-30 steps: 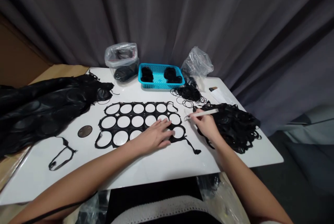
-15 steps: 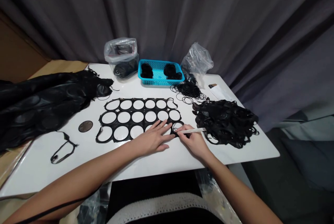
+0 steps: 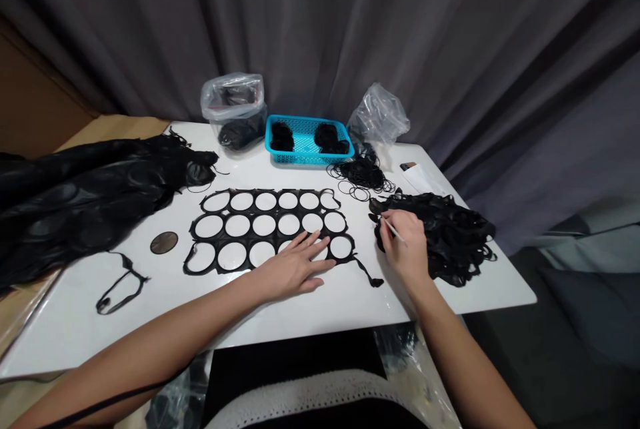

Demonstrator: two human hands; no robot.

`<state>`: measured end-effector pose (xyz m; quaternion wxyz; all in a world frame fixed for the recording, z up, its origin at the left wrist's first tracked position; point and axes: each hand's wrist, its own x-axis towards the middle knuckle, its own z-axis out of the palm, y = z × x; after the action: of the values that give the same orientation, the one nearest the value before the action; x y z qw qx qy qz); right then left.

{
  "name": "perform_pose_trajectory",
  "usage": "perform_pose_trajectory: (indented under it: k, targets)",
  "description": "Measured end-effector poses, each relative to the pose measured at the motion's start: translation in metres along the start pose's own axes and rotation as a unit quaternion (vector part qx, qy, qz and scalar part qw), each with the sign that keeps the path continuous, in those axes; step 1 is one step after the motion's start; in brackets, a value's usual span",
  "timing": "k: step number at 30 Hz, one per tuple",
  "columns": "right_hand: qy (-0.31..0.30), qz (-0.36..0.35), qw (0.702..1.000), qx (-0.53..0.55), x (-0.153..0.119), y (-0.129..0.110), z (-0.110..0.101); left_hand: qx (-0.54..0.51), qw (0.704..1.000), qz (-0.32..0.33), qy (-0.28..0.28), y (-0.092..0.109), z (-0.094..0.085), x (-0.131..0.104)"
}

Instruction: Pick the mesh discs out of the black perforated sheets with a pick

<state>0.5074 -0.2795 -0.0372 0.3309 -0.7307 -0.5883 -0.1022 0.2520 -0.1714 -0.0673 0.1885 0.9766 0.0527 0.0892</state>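
A black sheet with rows of round holes lies flat on the white table. My left hand rests with spread fingers on its lower right part, hiding some holes. My right hand is closed around a thin whitish tool, raised at the left edge of a heap of black scraps. Whether it also holds a ring or scrap is too small to tell. A loose black strip trails from the sheet's right corner, between my hands.
Behind the sheet stand a blue basket with black bundles, a clear bag and another plastic bag. Black rings lie by the basket. Black material covers the left side, near a dark disc.
My right hand has moved right and away from me, from the sheet's corner to the scrap heap, with the tool. The corner hole and a loose strip now show. My left hand stays put.
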Motion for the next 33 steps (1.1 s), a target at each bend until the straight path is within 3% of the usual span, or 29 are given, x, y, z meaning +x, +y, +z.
perform_pose_trajectory:
  k: [4,6,9,14,17,21,25,27,29,33]
  targets:
    - [-0.132,-0.014,0.982,0.135,-0.008,-0.012,0.005,0.011,1.000,0.004,-0.002,0.001,0.002,-0.001]
    - [-0.201,0.027,0.956,0.212,-0.017,-0.024,0.009,0.016,1.000,0.004,0.003,0.000,0.004,-0.001]
    - [-0.257,0.093,0.922,0.273,-0.028,-0.037,0.014,0.014,1.000,0.001,0.014,-0.002,0.009,-0.002]
    - [-0.252,0.166,0.897,0.324,-0.029,-0.038,0.016,-0.026,1.000,-0.004,0.005,-0.001,0.006,-0.003]
    - [-0.240,0.196,0.883,0.352,-0.024,-0.038,0.013,-0.114,0.991,-0.059,0.039,0.006,-0.003,0.001]
    - [-0.249,0.193,0.860,0.401,-0.017,-0.047,0.005,-0.278,0.946,-0.118,0.116,0.014,-0.018,0.018]
    - [-0.241,0.202,0.843,0.436,-0.015,-0.052,-0.003,-0.415,0.896,-0.106,0.119,0.012,-0.024,0.037]
    - [-0.222,0.243,0.816,0.475,-0.015,-0.050,-0.006,-0.486,0.861,-0.108,0.107,0.009,-0.024,0.042]
    - [-0.208,0.300,0.764,0.532,-0.016,-0.045,-0.008,-0.536,0.832,-0.114,0.082,0.007,-0.023,0.044]
    - [-0.199,0.386,0.658,0.616,-0.020,-0.040,-0.009,-0.540,0.823,-0.161,0.067,0.005,-0.019,0.046]
